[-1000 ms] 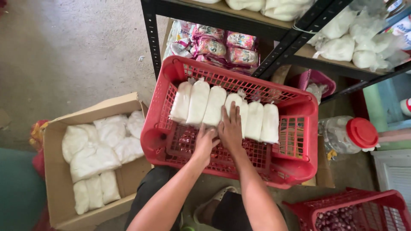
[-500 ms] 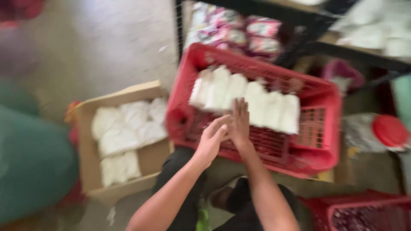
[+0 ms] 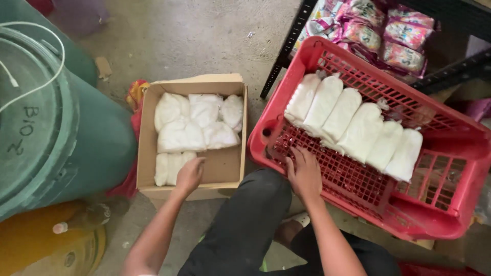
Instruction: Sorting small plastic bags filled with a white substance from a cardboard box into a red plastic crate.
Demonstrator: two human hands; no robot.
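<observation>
We are reaching our left hand (image 3: 190,174) into the cardboard box (image 3: 225,168), where the white pouches (image 3: 194,125) are lying; they are looking soft, slumping and fairly weighty, best taken around the middle. Its grip is loosely apart, empty above one pouch, while our right hand (image 3: 305,174) is resting spread on the red crate (image 3: 353,174).

A green drum (image 3: 56,138) stands left; pink snack packets (image 3: 388,36) fill the shelf.

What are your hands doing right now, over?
Left hand open, reaching into cardboard box at white bags. Right hand flat on red crate floor. Nothing blocking.
</observation>
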